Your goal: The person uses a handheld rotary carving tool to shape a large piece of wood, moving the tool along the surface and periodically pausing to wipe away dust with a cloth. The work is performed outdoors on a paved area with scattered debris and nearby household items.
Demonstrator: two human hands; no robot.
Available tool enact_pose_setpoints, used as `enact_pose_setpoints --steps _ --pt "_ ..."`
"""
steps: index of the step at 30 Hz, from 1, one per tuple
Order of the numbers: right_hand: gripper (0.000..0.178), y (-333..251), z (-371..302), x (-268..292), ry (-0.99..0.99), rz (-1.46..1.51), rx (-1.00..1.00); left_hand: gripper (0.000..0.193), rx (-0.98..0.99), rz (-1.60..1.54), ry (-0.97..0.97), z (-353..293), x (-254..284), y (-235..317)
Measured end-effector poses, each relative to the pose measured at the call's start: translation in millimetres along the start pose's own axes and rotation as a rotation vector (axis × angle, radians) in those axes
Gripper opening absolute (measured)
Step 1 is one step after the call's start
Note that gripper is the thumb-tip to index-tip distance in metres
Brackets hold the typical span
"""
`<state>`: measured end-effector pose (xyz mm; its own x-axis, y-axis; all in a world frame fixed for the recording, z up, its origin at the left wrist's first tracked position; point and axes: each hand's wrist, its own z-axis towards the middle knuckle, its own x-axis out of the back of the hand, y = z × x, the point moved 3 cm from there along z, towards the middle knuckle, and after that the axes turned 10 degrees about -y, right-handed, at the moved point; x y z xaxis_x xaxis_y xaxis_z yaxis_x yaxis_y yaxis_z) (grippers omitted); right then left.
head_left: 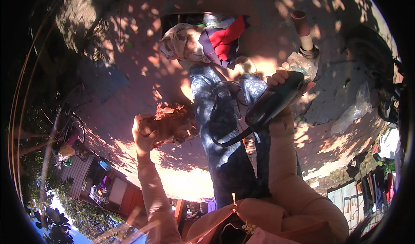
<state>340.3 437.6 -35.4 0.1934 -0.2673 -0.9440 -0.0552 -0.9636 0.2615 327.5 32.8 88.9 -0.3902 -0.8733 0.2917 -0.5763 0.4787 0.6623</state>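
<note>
My left hand (145, 134) is closed around one end of a ragged, reddish-brown thing (173, 123) with a torn, flaky top; its kind is unclear in the dappled light. On the other side, my right hand (281, 79) grips a long, dark, smooth object (276, 99) with a rounded lower end. The fingers wrap over its upper part. A black strap (211, 123) loops across my legs and seems to run to that lower end. My legs, in blue patterned trousers (225, 157), lie between the two hands.
Ahead lies a bundle of beige cloth (183, 41) and red and navy cloth (222, 41). A brown pipe (301, 26) stands to the right, beside a clear plastic piece (302, 62). Clear plastic sheeting (354, 110) lies further right. Branches and wires (26, 84) edge the left.
</note>
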Motion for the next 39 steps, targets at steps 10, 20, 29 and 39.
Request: enact_pose_setpoints --steps 10,20,29,39 --pt "0.098 -31.5 -50.6 30.3 0.112 -0.221 -0.028 0.041 -0.104 -0.030 -0.192 173.4 -33.1 -3.0" --pt "0.091 -43.6 -98.3 43.9 0.182 -0.111 0.049 0.033 -0.068 0.101 -0.247 307.5 -65.7 -22.8" --pt "0.093 -40.2 -131.0 54.0 0.209 -0.105 0.124 0.034 0.047 0.085 -0.372 363.3 -111.6 -36.1" --pt "0.092 -39.7 -140.3 54.3 0.156 -0.045 0.249 0.034 0.062 0.132 -0.425 374.8 -115.9 -34.7"
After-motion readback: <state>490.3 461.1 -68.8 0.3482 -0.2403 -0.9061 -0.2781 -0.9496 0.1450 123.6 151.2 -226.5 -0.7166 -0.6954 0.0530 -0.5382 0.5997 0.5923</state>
